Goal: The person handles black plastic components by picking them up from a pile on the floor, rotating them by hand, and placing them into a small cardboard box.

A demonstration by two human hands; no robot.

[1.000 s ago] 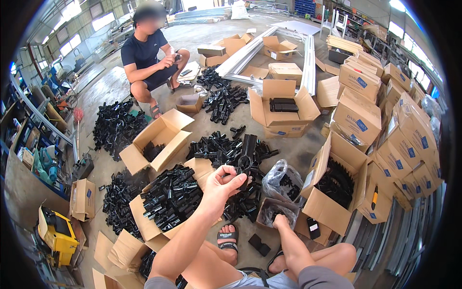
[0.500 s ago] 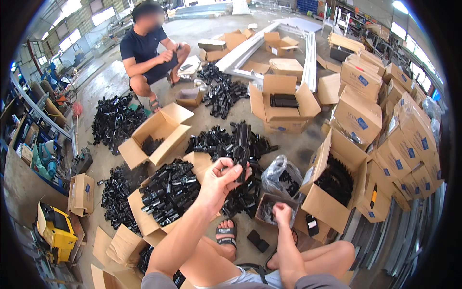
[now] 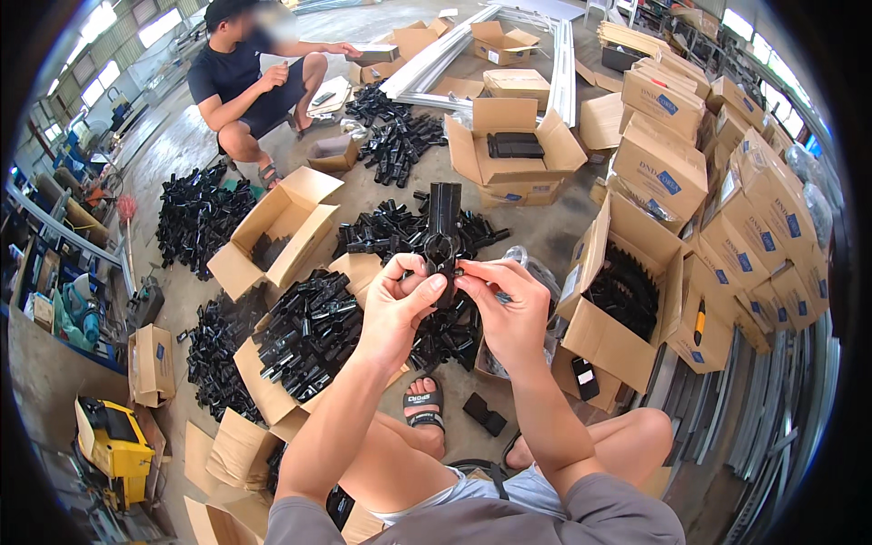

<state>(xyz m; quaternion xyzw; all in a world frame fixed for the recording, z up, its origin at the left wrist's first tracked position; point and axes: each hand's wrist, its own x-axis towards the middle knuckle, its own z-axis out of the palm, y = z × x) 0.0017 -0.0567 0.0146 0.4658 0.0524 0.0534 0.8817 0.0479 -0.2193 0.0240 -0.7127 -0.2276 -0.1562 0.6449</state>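
In front of me, my left hand (image 3: 396, 304) is closed around the lower end of a black tubular fitting (image 3: 444, 211), which stands upright. The fingers of my right hand (image 3: 510, 309) pinch together against the fitting's right side; whatever is between them is too small to make out. Behind the fitting lies a pile of similar black parts (image 3: 377, 227). A clear plastic bag (image 3: 543, 272) shows partly behind my right hand. On the floor below my hands is a flat black piece (image 3: 484, 414).
Open cartons stand around me, one with black parts (image 3: 627, 291) at right and a tan one (image 3: 272, 238) at left. Stacked boxes (image 3: 661, 168) and metal profiles (image 3: 727, 409) line the right side. A co-worker (image 3: 238, 86) squats at far left. A phone (image 3: 585, 378) lies near my right knee.
My right hand has risen from the small box to the fitting in my left hand. The co-worker has stretched an arm out toward a box. My view has shifted slightly.
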